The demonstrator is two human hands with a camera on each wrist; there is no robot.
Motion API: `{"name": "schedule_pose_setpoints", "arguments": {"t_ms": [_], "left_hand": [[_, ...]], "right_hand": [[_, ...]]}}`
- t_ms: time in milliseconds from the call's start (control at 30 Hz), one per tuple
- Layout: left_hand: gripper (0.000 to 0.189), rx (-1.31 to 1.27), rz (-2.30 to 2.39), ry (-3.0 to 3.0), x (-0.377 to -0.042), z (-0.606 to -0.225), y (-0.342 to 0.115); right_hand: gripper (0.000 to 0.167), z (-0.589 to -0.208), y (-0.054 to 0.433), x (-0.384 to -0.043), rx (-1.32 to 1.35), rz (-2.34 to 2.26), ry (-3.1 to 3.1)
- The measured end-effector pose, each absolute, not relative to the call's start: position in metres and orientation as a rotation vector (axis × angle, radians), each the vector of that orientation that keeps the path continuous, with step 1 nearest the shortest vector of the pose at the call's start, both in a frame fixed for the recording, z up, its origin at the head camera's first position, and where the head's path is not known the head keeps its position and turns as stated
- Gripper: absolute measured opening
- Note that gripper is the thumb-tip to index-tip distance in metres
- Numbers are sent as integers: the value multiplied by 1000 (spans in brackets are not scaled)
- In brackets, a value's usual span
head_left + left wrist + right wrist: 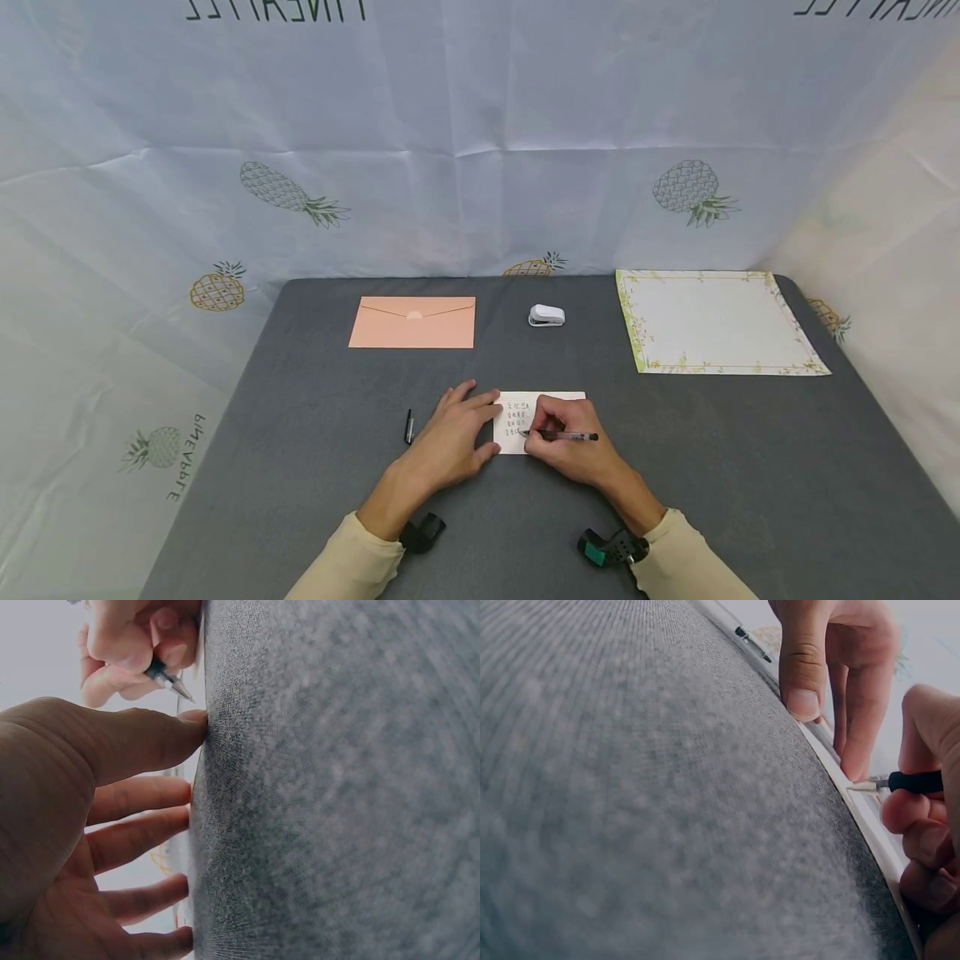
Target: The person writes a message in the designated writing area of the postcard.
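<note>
A small white card (510,423) bearing several short lines of handwriting lies near the front middle of the table. My right hand (572,439) pinches a black-gripped pen (573,436), its tip at the lowest line of writing. In the right wrist view the pen's metal tip meets the card close to its edge. My left hand (452,435) rests with spread, straight fingers on the card's left edge. Its thumb (154,742) and fingertips press down at the surface in the left wrist view. The black pen cap (409,427) lies left of that hand.
A peach envelope (412,325) lies flap side up at the back left of the grey table (300,467). Right of it stands a small white stapler (547,315). A large floral-bordered sheet (712,321) lies at the back right. A pineapple-print curtain (480,108) hangs behind.
</note>
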State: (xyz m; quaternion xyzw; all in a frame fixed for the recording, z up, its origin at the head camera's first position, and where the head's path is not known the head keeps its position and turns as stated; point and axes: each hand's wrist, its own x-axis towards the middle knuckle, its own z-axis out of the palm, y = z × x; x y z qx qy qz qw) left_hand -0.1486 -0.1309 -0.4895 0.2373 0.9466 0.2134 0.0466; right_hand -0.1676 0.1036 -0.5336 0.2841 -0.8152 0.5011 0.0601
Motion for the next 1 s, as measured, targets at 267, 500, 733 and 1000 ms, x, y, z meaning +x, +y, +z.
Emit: {"name": "schedule_pose_setpoints", "arguments": {"t_ms": [267,500,733,1000], "left_hand": [[53,734,662,2894,-150,-491,-132],[55,797,694,2914,-152,-504,-135],[54,729,662,2886,-148,-490,-132],[54,721,637,2887,-148,-491,-131]], "right_hand": [[32,-534,104,-169,829,1551,-2415],[33,-535,111,-169,777,1547,-2405],[34,-535,111,-168,824,1560,-2438],[33,-536,110,-168,848,1552,-2433]]}}
